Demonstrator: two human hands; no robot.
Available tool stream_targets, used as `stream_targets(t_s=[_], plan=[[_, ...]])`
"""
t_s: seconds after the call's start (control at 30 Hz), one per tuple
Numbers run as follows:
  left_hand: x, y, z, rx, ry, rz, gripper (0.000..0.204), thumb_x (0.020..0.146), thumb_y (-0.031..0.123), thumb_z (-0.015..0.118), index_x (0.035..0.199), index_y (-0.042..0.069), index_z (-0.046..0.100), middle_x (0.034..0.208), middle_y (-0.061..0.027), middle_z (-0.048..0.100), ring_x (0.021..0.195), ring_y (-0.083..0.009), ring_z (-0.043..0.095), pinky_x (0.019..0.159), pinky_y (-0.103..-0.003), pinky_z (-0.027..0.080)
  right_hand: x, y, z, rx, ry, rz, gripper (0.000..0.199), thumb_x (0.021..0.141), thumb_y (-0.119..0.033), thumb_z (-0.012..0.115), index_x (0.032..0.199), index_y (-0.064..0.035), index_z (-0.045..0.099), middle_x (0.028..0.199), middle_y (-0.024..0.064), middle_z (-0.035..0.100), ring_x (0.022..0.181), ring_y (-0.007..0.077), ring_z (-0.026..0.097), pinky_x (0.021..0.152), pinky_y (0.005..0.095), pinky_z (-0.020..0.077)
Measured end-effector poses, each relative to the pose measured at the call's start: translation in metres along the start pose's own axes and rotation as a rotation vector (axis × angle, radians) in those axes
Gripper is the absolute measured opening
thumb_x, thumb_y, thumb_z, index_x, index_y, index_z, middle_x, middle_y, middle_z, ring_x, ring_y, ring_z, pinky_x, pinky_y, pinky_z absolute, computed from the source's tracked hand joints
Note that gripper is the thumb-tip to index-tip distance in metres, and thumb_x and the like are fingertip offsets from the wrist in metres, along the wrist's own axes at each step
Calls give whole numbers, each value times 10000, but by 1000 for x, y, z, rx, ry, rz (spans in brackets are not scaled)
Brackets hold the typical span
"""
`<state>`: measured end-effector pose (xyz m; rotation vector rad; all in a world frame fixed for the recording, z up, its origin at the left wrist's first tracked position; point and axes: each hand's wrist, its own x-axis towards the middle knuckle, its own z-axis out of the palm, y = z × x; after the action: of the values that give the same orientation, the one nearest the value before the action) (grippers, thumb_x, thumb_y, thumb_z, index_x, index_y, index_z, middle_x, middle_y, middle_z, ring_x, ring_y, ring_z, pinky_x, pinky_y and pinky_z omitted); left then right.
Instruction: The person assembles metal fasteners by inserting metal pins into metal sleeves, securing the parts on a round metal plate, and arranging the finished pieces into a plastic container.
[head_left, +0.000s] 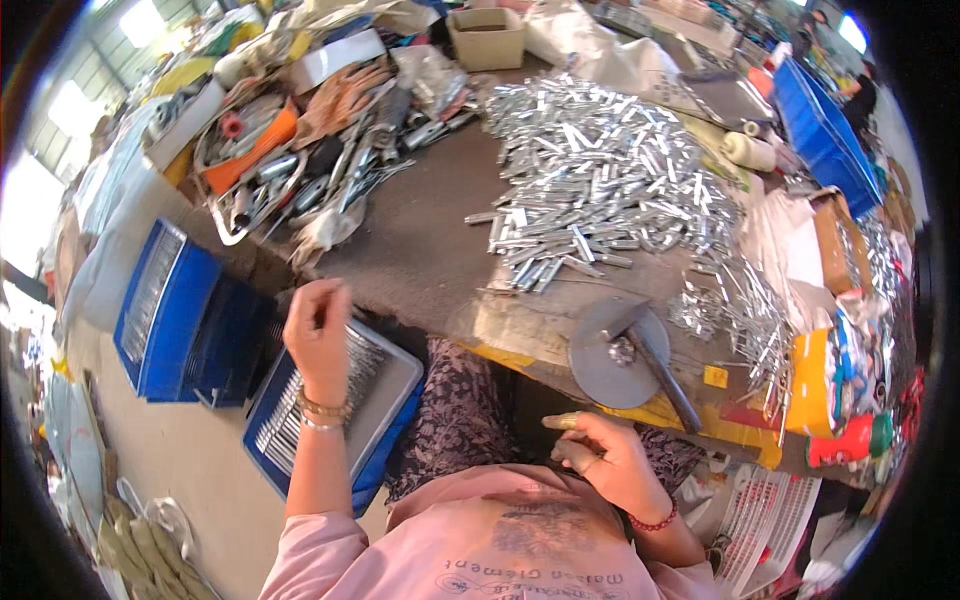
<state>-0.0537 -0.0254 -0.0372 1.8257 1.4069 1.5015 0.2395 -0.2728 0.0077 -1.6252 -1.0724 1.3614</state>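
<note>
My left hand (318,338) is raised above the near end of the table, over a blue tray (398,408) holding rows of thin metal rods (362,372). Its fingers are curled, slightly blurred, and whatever they may hold is hidden. Close to my lap, my right hand (612,462) has its index finger stretched out, with a yellowish cover on a fingertip and nothing visible in its grasp. Beyond it, a hammer (660,372) lies across a round grey metal plate (598,378), beside a few small metal pieces (621,351).
A large heap of short silvery metal tubes (610,180) covers the table's far right. Thin rods (755,325) lie nearer. Tools and gloves (345,100) pile up at far left. Blue bins (165,310) stand left; another blue bin (825,135) is at far right.
</note>
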Motion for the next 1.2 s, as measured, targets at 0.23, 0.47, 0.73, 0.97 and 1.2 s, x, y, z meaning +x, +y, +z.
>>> stream_targets(t_s=[0.23, 0.47, 0.73, 0.97, 1.2], plan=[[2, 126, 114, 34, -551, 575, 303, 841, 76, 793, 1139, 76, 739, 1011, -157, 702, 922, -354, 697, 798, -445, 569, -25, -5, 6, -144, 84, -180, 334, 1001, -103, 701, 1334, -101, 723, 1021, 126, 762, 846, 196, 720, 791, 327, 563], [-7, 116, 141, 301, -714, 537, 397, 845, 75, 758, 1229, 122, 667, 1078, -125, 711, 978, -368, 709, 809, -468, 569, -27, 16, -15, -50, -54, -134, 330, 1059, -117, 666, 1386, -84, 681, 1174, 124, 771, 1024, 164, 728, 911, 335, 569], [-8, 133, 144, 271, -738, 634, 313, 884, 62, 711, 1189, 111, 664, 1069, -139, 678, 946, -400, 694, 795, -510, 565, -35, 25, -12, -153, 38, -279, 324, 1032, -192, 692, 1346, -111, 688, 1161, 151, 773, 996, 295, 766, 860, 399, 588], [-2, 132, 138, -28, -827, 383, 441, 876, -58, 703, 1300, 60, 673, 1020, -79, 685, 853, -211, 670, 762, -339, 548, -56, 12, -43, -256, 348, -437, 266, 966, -150, 731, 1230, -117, 736, 1097, 149, 766, 981, 346, 749, 822, 411, 595], [-26, 140, 116, -471, -923, -104, 466, 905, -73, 701, 1359, 20, 654, 1008, 21, 609, 858, -49, 562, 722, -208, 461, -88, 34, -130, -998, 1096, -332, 206, 794, -26, 779, 981, -105, 745, 904, 77, 646, 876, 307, 700, 739, 425, 576]])
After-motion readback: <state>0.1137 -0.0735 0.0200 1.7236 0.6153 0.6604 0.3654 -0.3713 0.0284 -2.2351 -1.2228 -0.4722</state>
